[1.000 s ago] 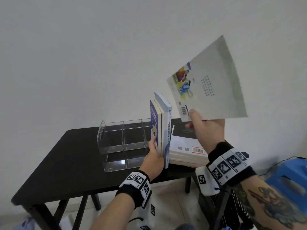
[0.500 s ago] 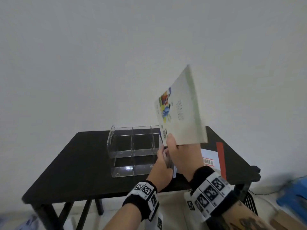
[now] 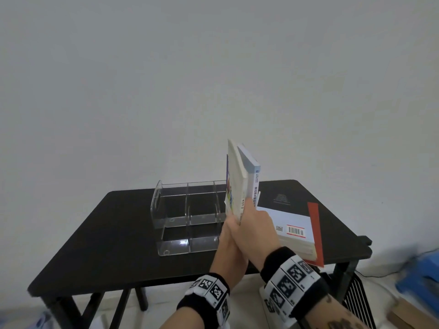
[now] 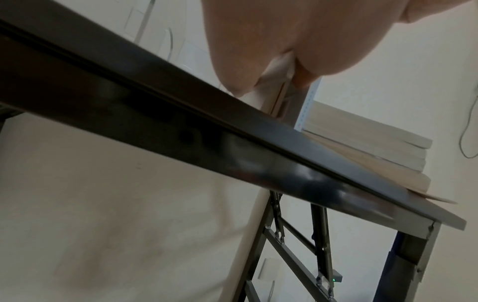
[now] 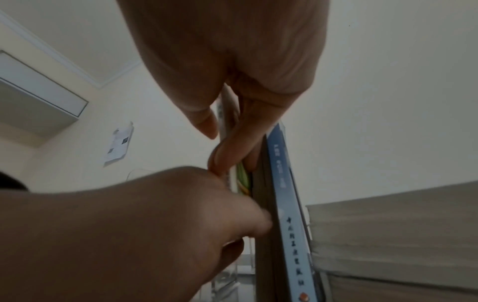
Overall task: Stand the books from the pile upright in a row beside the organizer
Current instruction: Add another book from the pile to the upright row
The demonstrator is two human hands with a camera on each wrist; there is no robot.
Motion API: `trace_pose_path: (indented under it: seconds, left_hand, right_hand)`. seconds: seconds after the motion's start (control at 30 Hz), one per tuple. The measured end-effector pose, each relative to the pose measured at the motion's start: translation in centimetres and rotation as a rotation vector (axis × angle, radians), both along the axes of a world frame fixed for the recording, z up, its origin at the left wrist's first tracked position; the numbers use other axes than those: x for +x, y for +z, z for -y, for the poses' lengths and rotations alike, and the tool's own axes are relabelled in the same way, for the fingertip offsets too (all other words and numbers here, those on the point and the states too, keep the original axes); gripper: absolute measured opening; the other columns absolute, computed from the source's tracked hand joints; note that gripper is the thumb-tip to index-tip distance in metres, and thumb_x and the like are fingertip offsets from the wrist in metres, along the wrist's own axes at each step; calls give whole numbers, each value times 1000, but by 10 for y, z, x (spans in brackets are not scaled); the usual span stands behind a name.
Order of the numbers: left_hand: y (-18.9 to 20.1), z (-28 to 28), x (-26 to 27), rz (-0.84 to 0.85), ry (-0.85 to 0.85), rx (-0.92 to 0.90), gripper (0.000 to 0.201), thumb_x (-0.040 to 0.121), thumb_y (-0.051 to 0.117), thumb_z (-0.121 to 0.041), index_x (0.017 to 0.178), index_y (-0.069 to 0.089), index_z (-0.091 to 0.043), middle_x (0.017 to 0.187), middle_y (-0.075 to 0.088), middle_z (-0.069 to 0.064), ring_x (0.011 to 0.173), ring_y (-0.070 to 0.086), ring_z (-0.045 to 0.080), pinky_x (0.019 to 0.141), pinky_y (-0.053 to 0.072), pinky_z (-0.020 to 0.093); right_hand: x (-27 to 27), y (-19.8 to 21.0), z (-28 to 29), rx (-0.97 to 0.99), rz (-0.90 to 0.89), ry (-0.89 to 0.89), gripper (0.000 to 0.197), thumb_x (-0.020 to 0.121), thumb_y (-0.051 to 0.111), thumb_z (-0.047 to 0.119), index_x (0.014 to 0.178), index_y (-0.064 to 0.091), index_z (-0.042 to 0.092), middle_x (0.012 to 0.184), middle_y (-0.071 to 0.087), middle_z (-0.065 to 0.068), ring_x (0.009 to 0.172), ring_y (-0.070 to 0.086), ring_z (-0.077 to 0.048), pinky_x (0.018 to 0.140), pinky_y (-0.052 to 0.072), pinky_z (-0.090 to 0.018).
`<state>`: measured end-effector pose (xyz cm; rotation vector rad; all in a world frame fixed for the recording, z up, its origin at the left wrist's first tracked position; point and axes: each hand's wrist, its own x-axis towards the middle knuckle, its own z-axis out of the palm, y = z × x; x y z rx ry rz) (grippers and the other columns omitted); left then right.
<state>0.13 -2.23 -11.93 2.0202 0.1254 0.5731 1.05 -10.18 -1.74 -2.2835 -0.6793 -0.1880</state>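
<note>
Right hand [image 5: 227, 85] pinching thin book [image 5: 227, 114], head view hides grip

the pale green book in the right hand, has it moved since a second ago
Yes. The pale green book has come down from high above the table and now stands upright beside the clear organizer, pinched by the right hand.

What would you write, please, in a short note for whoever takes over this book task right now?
Right hand grips the pale book, upright, being slid in next to the blue-spined book.
Left hand holds the standing books low, near the table edge.
The row stands just right of the clear organizer.
Done: about three books up, counting the one in hand.
Left: set it down, then stand the flat pile on the right.
</note>
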Motion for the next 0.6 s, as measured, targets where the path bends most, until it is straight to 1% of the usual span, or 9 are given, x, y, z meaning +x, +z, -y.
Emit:
trace_pose_path:
  seconds: [0.07,0.13,0.17,0.2,0.27,0.33,0.43,0.53,0.6]
  left_hand:
    - [4,1,5,1,-18,-158,39,104,48,-13,139,40,1,93,66,6,79,67,13,68,55,24]
    - [9,3,5,-36,-31,-141,34,106,39,-7,139,38,3,80,65,0,65,65,6,60,52,18]
    - [11,0,4,-64,-16,-113,35,105,42,-7,139,38,-2,87,67,0,73,66,6,66,53,17]
    - [14,-1,4,-95,-33,-87,44,102,49,-6,144,35,-7,106,68,3,92,68,10,79,54,20]
    - [12,-5,7,-149,-49,-63,78,92,63,-20,156,17,-13,137,56,5,122,59,17,104,48,32]
    - [9,-7,7,-145,-82,-105,95,85,64,-35,158,5,-16,138,56,2,124,57,12,109,45,37]
    - [10,-4,10,-118,14,-29,82,93,61,-9,157,10,-14,151,41,9,134,48,21,109,43,34]
    - [13,-4,10,-139,13,-98,82,91,59,-11,157,12,-27,151,42,5,136,47,21,112,41,40]
    - [9,-7,12,-132,-28,-96,85,87,55,-7,156,13,-32,150,45,1,136,47,17,114,40,40]
  right_hand:
    - [0,-3,1,-12,-3,6,27,96,49,38,114,43,20,97,65,-4,68,54,-13,65,55,-24]
    - [0,-6,4,8,5,4,20,95,49,42,99,44,23,91,67,0,67,60,-12,65,58,-27]
    - [0,-7,6,9,21,0,20,95,48,43,94,46,23,85,67,2,65,60,-9,63,56,-26]
    - [-2,-6,9,-19,37,0,21,96,46,43,91,47,22,79,65,4,63,57,-7,61,51,-23]
    - [-5,-4,14,-124,90,-11,27,96,42,42,88,52,19,73,61,5,61,53,-9,61,42,-22]
    - [-8,-5,18,-191,148,-53,37,93,40,48,80,58,17,72,64,4,64,58,-14,64,46,-25]
    - [-1,-9,22,-209,168,-118,37,88,42,50,71,56,21,65,61,5,61,58,-14,60,48,-28]
    - [8,-13,28,-217,145,-161,29,89,44,40,64,43,24,59,52,8,55,48,-10,51,35,-26]
    - [18,-18,35,-204,116,-201,27,90,41,33,65,43,23,63,54,6,62,53,-17,56,40,-29]
